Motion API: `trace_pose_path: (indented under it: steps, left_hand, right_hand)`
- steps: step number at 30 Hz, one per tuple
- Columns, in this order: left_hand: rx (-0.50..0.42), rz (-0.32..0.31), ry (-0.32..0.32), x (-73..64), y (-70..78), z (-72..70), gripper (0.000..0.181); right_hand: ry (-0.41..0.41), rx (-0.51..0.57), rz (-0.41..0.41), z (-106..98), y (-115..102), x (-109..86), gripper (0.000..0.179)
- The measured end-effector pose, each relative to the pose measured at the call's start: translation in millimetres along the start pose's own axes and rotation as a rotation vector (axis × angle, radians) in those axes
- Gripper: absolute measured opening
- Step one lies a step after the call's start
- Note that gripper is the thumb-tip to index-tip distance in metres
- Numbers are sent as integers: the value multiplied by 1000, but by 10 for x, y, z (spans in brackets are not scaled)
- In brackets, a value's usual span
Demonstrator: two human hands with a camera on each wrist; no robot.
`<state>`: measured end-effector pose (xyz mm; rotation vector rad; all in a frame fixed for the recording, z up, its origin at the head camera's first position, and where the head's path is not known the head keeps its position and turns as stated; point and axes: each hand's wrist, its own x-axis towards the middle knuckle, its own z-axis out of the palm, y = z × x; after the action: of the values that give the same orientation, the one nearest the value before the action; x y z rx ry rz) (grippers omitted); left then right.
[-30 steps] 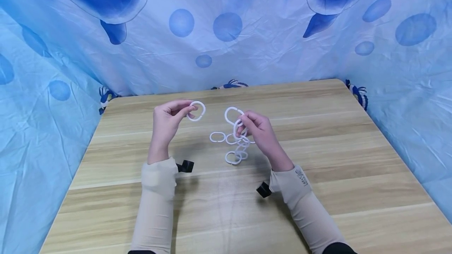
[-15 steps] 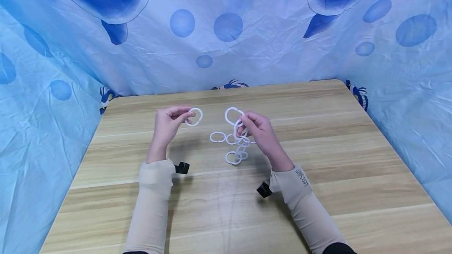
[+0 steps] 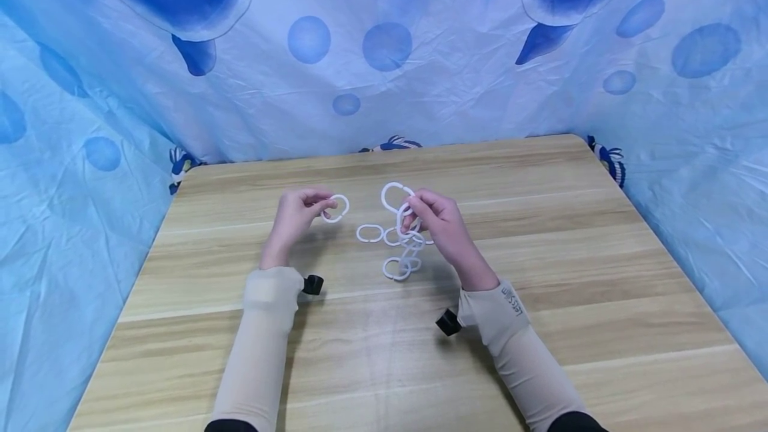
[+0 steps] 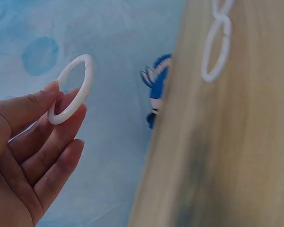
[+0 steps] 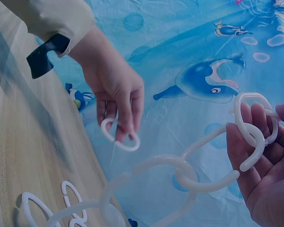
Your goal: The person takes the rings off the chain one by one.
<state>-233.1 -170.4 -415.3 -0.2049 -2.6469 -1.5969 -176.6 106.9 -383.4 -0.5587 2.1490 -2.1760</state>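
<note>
My left hand (image 3: pixel 295 219) pinches a single white plastic chain link (image 4: pixel 87 85) between thumb and fingers, left of the right hand and above the table. The link is oval, with a small gap visible in its side. My right hand (image 3: pixel 443 219) grips a white link (image 5: pixel 262 150) of a chain of similar links. One link (image 3: pixel 384 197) of this chain sticks out up and left of the fingers. Below the hand, more joined links (image 5: pixel 165 159) hang down. The two hands are apart, and the left link does not touch the chain. Part of the gripped link is hidden by the right fingers.
On the wooden table (image 3: pixel 540 232) more white links (image 3: pixel 359 233) lie under and left of the right hand; some overlap the chain, so joins are hard to tell. A blue curtain (image 3: pixel 240 112) printed with dolphins hangs behind and beside the table. Each wrist wears a black camera mount (image 3: pixel 313 285).
My left hand has come down and slightly right with its link, nearer the table and the chain. The right hand and its chain have stayed in place.
</note>
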Motion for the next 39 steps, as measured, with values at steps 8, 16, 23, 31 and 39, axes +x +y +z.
trace_pose_path:
  steps: [8,16,23,31,39]
  left_hand:
    - [96,-41,-61,125,-210,98,20]
    - [127,-77,-83,199,-420,134,20]
    - [137,-67,-108,209,-454,159,21]
    - [105,-93,-156,212,-442,194,24]
    - [21,-189,-218,194,-474,193,26]
  right_hand:
    - [-4,7,-7,0,23,6,30]
    - [-12,15,-17,-6,54,14,30]
    - [-13,11,-33,-4,48,19,30]
    - [-14,13,-26,0,41,22,30]
    - [-10,21,-20,-1,44,22,30]
